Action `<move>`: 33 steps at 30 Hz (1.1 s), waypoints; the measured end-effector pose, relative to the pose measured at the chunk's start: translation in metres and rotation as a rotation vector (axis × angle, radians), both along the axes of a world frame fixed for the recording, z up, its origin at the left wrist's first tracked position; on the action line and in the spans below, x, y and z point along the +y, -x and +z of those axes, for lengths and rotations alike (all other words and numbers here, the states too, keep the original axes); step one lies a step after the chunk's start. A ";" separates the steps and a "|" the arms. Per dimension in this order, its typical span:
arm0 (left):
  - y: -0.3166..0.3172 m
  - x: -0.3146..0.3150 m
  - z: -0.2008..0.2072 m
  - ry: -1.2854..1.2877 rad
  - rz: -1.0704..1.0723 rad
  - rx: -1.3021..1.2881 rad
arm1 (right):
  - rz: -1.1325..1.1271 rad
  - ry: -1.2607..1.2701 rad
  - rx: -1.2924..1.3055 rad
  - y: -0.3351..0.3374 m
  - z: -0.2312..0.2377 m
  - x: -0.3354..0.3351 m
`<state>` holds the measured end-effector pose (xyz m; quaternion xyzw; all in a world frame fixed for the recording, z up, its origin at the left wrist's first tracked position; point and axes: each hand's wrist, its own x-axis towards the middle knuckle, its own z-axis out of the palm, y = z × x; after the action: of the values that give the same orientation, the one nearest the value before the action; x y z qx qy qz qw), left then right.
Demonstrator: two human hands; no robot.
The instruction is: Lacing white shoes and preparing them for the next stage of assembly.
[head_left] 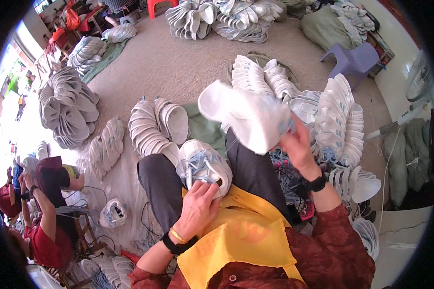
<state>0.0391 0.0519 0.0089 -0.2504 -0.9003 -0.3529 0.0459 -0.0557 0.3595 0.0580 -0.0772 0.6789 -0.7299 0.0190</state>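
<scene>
On my left knee rests a white shoe upper (210, 159) with pale blue laces threaded across its front. My left hand (196, 204) is closed on the edge of its opening. Raised over my right knee, a second white shoe upper (243, 113) is blurred by motion. My right hand (294, 147) grips that one at its bluish end, fingers wrapped round it. A yellow apron (238, 236) covers my lap.
Nested stacks of white uppers (149, 127) stand in front of me, with more stacks (340, 123) at the right. Loose blue laces (294, 180) lie beside my right thigh. A purple stool (349, 60) stands far right. Another person (48, 231) sits at the left.
</scene>
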 end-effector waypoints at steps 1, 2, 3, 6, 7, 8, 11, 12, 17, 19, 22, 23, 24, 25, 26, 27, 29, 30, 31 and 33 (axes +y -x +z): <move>-0.001 0.002 -0.005 0.002 0.006 -0.004 | 0.034 0.021 0.111 -0.010 0.011 -0.026; -0.001 0.004 -0.009 0.045 0.013 -0.031 | 0.101 -0.189 0.263 -0.013 0.000 -0.028; -0.001 0.006 -0.010 0.081 0.011 -0.058 | 0.162 -0.407 0.415 -0.017 -0.007 -0.029; 0.001 0.003 -0.017 0.096 -0.030 -0.081 | 0.315 -0.552 0.394 -0.038 0.002 -0.056; 0.002 0.002 -0.020 0.035 -0.070 -0.029 | 0.344 -0.558 0.445 -0.044 -0.004 -0.061; -0.001 0.000 -0.020 -0.005 -0.059 -0.039 | 0.379 -0.564 0.452 -0.049 -0.010 -0.065; -0.006 -0.018 -0.012 -0.226 -0.045 -0.220 | 0.410 -0.600 0.519 -0.053 -0.024 -0.075; -0.012 -0.022 -0.007 -0.300 0.036 -0.347 | 0.411 -0.629 0.582 -0.053 -0.026 -0.077; -0.028 -0.042 0.000 -0.622 0.327 -0.557 | 0.472 -0.796 0.693 -0.055 -0.029 -0.090; -0.026 -0.043 0.015 -0.390 0.376 -0.275 | 0.504 -0.859 0.701 -0.055 -0.027 -0.092; -0.017 -0.035 0.023 -0.362 0.320 -0.160 | 0.575 -0.938 0.705 -0.060 -0.024 -0.092; -0.016 -0.031 0.025 -0.372 0.306 -0.126 | 0.603 -0.987 0.737 -0.063 -0.023 -0.092; -0.012 -0.029 0.023 -0.310 0.313 -0.065 | 0.635 -1.038 0.764 -0.065 -0.023 -0.092; -0.010 -0.027 0.022 -0.310 0.317 -0.065 | 0.639 -1.037 0.766 -0.067 -0.021 -0.094; -0.008 -0.025 0.021 -0.251 0.326 -0.019 | 0.647 -1.057 0.772 -0.070 -0.019 -0.095; -0.007 -0.023 0.021 -0.190 0.333 0.025 | 0.653 -1.078 0.776 -0.072 -0.017 -0.096; -0.008 -0.020 0.017 -0.181 0.335 0.023 | 0.689 -1.100 0.774 -0.072 -0.022 -0.097; -0.009 -0.018 0.014 -0.178 0.338 0.007 | 0.721 -1.128 0.773 -0.072 -0.025 -0.098; -0.010 -0.017 0.012 -0.174 0.341 -0.008 | 0.719 -1.131 0.770 -0.070 -0.030 -0.098; -0.008 -0.014 0.014 -0.134 0.331 0.024 | 0.706 -1.068 0.791 -0.064 -0.043 -0.100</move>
<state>0.0473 0.0375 0.0227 -0.0993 -0.9031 -0.3969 0.1307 0.0078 0.2594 0.0149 -0.5271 0.8316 -0.1697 0.0416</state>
